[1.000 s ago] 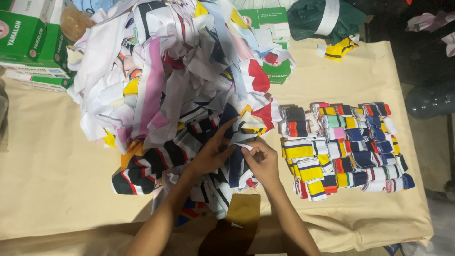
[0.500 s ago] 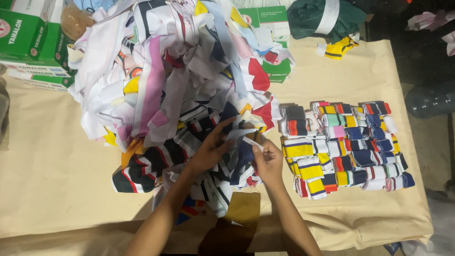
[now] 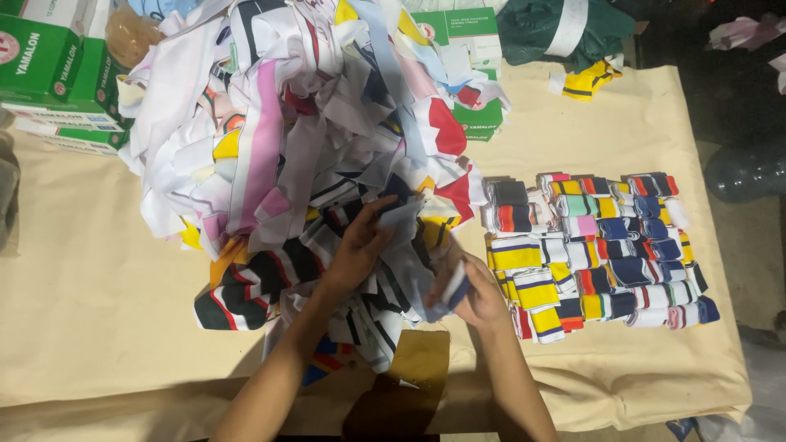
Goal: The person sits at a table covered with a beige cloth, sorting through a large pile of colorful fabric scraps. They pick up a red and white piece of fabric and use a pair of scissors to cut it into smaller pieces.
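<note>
Cloth strip pinched in my right hand, left hand clutching the same cloth by the fabric heap, folded stacks on tabletop.

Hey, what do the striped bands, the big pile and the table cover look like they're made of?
Striped bands: seemingly ribbed knit fabric, matte, folded flat in soft rows.
Pile: thin cloth pieces, apparently a smooth printed textile; they drape and crumple loosely.
Table cover: beige, matte, creased sheet; cloth or heavy paper, hard to tell.
The left hand and right hand pinch one limp piece, which sags like fabric.
</note>
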